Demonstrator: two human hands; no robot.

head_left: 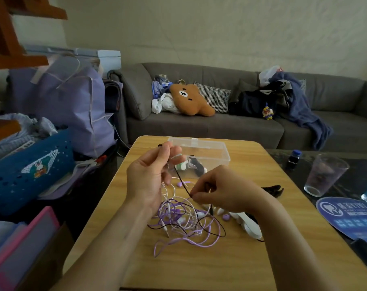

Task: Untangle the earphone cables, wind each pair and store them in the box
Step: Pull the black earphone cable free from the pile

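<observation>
Two bare arms reach in from the near edge of the worktop [231, 265]. The left hand [151, 175] is lifted up, just in front of the box [199, 148]. Its palm faces sideways and its fingers are curled. The thumb and fingers pinch the black cable [181, 180] near their tips. A white cable also hangs down from this hand.

The right hand [216, 194] is lower, in front of the box and a bit to its right. Its fingertips are squeezed together on the same black cable, at a spot lower down the line. The cable runs straight and tight between the two hands.

The box is clear plastic and its top is open. It sits at the far end of the worktop. Inside it lie some small things, one green and white and one dark, but I cannot tell what they are.

Nearer than the box, under the hands, is a tangle [184, 223] of cables lying on the worktop. I can count three colours in it: one black cable, one white and one purple. They loop over each other. Two small purple ear pads lie loose, one [179, 184] between the box and the tangle and one [226, 217] on the tangle's right.

A white thing [250, 225] lies to the right of the tangle. One glass [323, 175] stands well to the right of the box.
</observation>
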